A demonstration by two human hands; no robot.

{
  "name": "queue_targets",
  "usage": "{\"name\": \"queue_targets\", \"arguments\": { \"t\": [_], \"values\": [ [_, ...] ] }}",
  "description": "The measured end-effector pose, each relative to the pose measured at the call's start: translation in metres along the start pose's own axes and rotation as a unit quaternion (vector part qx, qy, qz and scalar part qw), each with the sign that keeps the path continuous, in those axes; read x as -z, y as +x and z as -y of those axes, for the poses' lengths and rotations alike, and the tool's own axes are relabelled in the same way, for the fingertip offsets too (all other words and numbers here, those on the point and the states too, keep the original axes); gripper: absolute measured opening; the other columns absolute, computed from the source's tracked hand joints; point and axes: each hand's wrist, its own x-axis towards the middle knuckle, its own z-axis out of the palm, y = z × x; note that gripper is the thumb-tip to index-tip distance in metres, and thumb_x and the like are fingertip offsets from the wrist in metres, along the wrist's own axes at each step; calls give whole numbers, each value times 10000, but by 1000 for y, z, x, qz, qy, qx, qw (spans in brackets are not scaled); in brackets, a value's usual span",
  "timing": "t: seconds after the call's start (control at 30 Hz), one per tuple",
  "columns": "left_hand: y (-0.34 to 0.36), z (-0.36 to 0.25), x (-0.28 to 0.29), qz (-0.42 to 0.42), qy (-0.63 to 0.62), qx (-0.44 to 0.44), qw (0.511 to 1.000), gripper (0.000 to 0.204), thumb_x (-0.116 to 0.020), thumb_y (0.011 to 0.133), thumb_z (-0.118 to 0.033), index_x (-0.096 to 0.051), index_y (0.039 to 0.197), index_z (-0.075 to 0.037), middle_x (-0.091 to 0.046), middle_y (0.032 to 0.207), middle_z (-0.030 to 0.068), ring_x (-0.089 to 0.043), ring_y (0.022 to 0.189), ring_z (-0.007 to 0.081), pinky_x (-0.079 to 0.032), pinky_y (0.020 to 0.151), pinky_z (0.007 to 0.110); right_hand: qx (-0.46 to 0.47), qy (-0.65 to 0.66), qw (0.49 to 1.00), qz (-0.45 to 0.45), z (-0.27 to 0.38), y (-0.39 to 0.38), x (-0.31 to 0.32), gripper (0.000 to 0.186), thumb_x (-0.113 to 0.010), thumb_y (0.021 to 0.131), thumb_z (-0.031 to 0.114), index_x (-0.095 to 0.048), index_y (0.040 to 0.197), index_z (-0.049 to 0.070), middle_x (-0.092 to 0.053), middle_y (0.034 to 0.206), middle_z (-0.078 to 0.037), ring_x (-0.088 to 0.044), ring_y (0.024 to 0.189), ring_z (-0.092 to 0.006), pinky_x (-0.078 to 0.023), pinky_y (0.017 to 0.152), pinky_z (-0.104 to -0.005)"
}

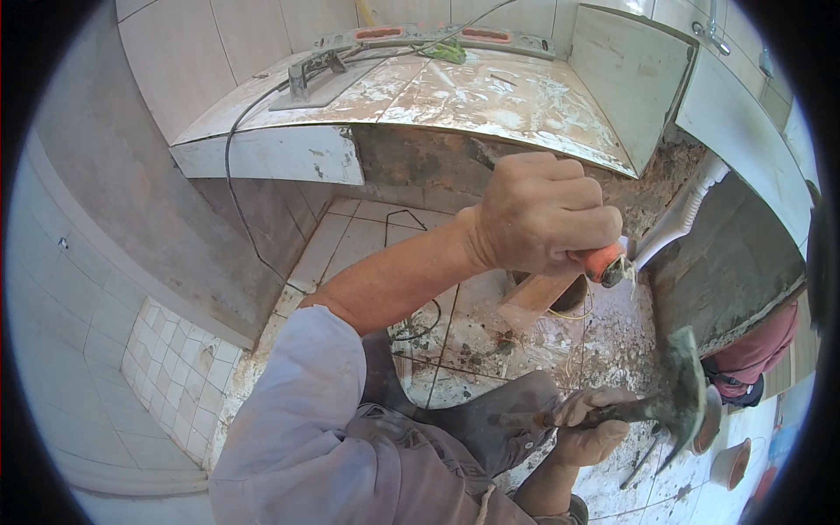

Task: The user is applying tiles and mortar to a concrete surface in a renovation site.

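Observation:
My left hand (547, 210) is closed in a fist around a chisel with a worn orange handle (602, 262), its butt end frayed. The chisel's dark blade (481, 153) comes out beyond my fist, at the broken front edge of a tiled counter (516, 101). I cannot tell whether its tip touches. White tile (271, 156) covers the left part of that edge; beside it, rough mortar (411, 162) is bare. Lower right, my right hand (591, 429) wraps the handle of a hammer (687, 398), whose worn metal head is apart from the chisel.
On the dusty counter lie a spirit level (437, 37), a float trowel (311, 83), a green item (446, 51) and a dark cable (232, 166). A white corrugated pipe (682, 214) drops at the right. Debris dirties the floor tiles (472, 341). A person's maroon clothing (757, 354) shows far right.

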Motion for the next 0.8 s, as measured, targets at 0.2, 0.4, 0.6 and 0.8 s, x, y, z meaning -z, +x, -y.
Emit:
{"name": "queue_targets", "arguments": {
  "t": [0.2, 0.4, 0.6, 0.8],
  "values": [
    [1, 0, 1, 25, 8, -12, 1000, 186, -727, 727, -294, -607, 680, -160, -492, 582, -43, -484, 490, 128, -336, 430, 273, 178, 112, 978, 11, 15, 13, -24, 525, -471, 950, 532, -454, 933, 7, -475, 616, -62, -460, 421, -148, -408, 355, -260],
    [-3, 10, 4, -1, 19, -21, 1000, 185, -725, 742, -289, -599, 688, -164, -472, 573, -45, -479, 486, 130, -346, 438, 270, -70, -91, 993, 34, -10, 7, -20, 542, -520, 928, 538, -459, 916, -1, -487, 630, -71, -436, 428, -138, -392, 361, -258],
    [-4, 3, 2, 38, 8, -9, 999, 159, -723, 766, -293, -626, 728, -174, -505, 614, -51, -501, 519, 121, -361, 458, 267, 71, 35, 996, 40, 13, 12, -18, 493, -391, 981, 525, -432, 924, 37, -441, 593, -48, -458, 432, -144, -436, 382, -253],
    [4, 0, 1, 49, -18, -7, 999, 172, -736, 732, -299, -628, 712, -167, -503, 602, -43, -502, 517, 130, -357, 453, 275, 188, -454, 868, 67, -12, 3, -2, 437, -453, 986, 451, -460, 930, 17, -465, 594, -73, -479, 455, -156, -449, 410, -273]
  ]
}}
